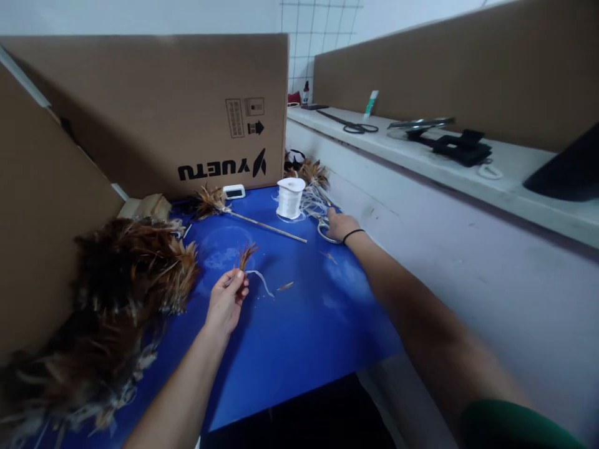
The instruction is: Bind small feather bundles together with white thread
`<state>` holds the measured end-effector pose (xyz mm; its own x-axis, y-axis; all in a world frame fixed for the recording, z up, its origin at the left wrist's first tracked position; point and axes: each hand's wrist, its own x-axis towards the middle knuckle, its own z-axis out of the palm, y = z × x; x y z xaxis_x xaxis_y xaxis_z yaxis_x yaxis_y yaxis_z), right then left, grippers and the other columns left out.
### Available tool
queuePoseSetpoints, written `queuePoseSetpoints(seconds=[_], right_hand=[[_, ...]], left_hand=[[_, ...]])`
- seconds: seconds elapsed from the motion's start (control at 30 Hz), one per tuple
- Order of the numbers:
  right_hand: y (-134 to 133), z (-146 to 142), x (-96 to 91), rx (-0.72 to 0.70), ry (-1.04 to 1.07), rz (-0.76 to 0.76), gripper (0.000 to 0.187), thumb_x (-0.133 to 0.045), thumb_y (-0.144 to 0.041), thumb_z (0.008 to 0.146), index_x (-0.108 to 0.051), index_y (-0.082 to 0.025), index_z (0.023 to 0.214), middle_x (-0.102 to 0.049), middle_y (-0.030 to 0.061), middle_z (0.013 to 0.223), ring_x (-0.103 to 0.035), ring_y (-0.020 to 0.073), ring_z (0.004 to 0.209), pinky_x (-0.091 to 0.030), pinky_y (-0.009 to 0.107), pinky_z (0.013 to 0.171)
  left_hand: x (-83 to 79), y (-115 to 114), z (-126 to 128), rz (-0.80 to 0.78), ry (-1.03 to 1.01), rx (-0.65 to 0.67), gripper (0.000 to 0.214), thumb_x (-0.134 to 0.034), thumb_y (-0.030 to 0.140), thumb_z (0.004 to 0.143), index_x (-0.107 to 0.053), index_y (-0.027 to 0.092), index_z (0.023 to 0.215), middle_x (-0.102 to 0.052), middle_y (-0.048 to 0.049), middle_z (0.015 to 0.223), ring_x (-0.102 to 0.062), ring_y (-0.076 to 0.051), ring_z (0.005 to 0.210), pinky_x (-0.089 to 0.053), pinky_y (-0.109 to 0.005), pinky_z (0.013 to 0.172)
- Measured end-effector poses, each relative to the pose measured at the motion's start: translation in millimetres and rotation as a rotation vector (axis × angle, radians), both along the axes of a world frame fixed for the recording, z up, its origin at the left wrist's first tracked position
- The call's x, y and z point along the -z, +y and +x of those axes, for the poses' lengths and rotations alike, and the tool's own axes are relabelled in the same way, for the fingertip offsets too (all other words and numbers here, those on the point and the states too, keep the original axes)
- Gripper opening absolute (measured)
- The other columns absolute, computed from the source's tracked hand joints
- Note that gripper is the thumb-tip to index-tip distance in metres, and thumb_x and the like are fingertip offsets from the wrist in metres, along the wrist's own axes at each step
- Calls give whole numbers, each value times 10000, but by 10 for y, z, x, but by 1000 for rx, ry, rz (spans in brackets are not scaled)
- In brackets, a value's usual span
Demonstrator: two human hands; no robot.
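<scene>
Pinched in my left hand (228,298) is a small tuft of brown feathers (246,254), its tips pointing up and away. A white string (262,282) trails from the tuft to the right, over the blue tabletop (281,340). My right hand (340,226), with a black band at the wrist, reaches far forward; its fingers are closed on the handle of a pair of scissors (322,228), partly hidden by the hand. Just left of the blades stands a spool of white string (290,199), with loose strands (314,201) lying behind the scissors.
Left of the spool lies a thin stick with feathers at one end (266,226). A large pile of brown feathers (135,265) covers the left side. A small white device (234,191) sits by the cardboard box (154,112). Black scissors (358,127) rest on the ledge (388,140) at right.
</scene>
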<state>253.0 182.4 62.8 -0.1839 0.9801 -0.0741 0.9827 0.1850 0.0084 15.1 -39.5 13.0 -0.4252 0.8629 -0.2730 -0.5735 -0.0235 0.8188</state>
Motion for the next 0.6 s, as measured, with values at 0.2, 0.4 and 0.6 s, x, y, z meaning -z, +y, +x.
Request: queuePoseSetpoints(seconds=[0.2, 0.4, 0.6], right_hand=[[-463, 282, -553, -23, -19, 13, 509, -629, -274, 720, -469, -118, 1177, -634, 162, 969, -620, 266, 870, -434, 312, 674], [-1346, 778, -753, 14, 708, -104, 534, -654, -306, 699, -456, -197, 1183, -520, -2, 644, -433, 124, 502, -333, 275, 483], [-2227, 449, -271, -12, 1394, -659, 621, -709, -354, 662, -438, -267, 1215, -506, -4, 725, -387, 78, 466, -290, 231, 410]], left_hand=[[-23, -7, 5, 2, -20, -40, 370, -848, 246, 511, -606, 119, 762, -567, 21, 642, -531, -61, 566, -401, -161, 485], [-25, -12, 5, 37, -56, -58, 361, -842, 244, 526, -587, 130, 754, -521, 45, 600, -481, -41, 522, -348, -147, 443], [-37, 4, 22, 50, -166, -38, 211, -763, 101, 641, -621, 118, 797, -586, -1, 660, -548, -52, 562, -454, -147, 519]])
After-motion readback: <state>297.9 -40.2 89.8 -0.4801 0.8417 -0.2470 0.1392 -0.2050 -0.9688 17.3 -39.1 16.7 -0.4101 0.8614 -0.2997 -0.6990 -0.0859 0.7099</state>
